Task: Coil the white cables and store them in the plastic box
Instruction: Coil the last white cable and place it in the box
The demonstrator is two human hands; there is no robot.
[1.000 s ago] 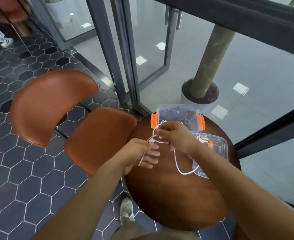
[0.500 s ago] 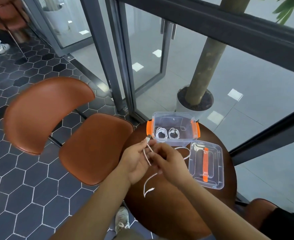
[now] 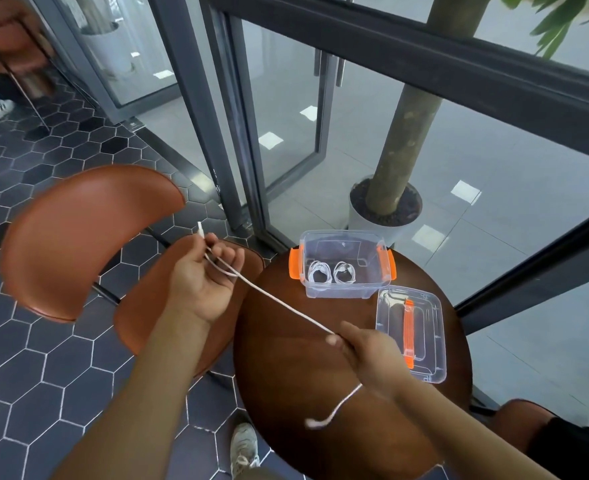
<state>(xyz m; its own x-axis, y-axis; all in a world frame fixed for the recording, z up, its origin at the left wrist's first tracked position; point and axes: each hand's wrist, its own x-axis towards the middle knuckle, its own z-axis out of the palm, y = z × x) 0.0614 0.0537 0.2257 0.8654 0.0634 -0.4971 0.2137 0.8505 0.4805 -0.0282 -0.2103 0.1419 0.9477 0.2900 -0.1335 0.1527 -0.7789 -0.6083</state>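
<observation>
A white cable (image 3: 286, 304) stretches taut between both hands above the round wooden table (image 3: 286, 393). My left hand (image 3: 206, 275) grips one end over the chair, the plug sticking up past the fingers. My right hand (image 3: 365, 351) pinches the cable lower right, and the loose tail hangs below it. The clear plastic box (image 3: 345, 292) with orange latches stands at the table's far edge and holds two coiled white cables (image 3: 331, 271). Its clear lid (image 3: 428, 341) with an orange handle lies to the box's right.
A brown leather chair (image 3: 88, 237) stands left of the table. A potted tree trunk (image 3: 386, 202) and glass doors with dark frames lie beyond. Dark hexagon floor tiles surround the table. My shoe (image 3: 244, 448) shows below the table's edge.
My hands have pulled apart, left hand moving left over the chair and right hand down and right, drawing the cable straight. The camera tilted so the box's contents show.
</observation>
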